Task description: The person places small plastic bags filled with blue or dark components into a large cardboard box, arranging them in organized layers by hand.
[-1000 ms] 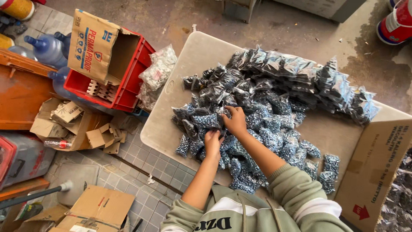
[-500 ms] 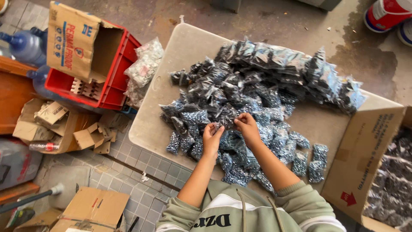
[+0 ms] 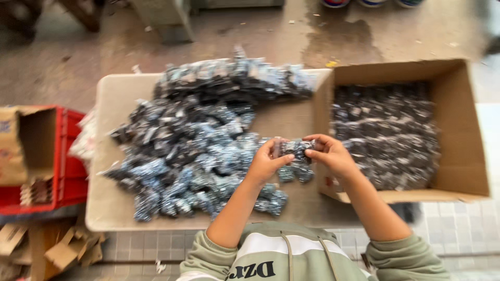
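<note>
My left hand (image 3: pixel 266 162) and my right hand (image 3: pixel 331 154) hold a bunch of small clear packets (image 3: pixel 293 150) between them, lifted above the table's right part. The packets contain dark blue-grey bits. A big heap of the same packets (image 3: pixel 198 140) covers the beige table (image 3: pixel 120 93) to the left of my hands. Just right of my hands stands an open cardboard box (image 3: pixel 463 125) filled with more such packets (image 3: pixel 385 135). The picture is blurred.
A red plastic crate (image 3: pixel 62 171) with a brown carton (image 3: pixel 21 140) in it stands left of the table. Torn cardboard scraps (image 3: pixel 67 250) lie on the tiled floor at lower left. Concrete floor lies beyond the table.
The view swung to the right, bringing the box into sight. My hands rose from the heap and came together on a bunch of packets near the box.
</note>
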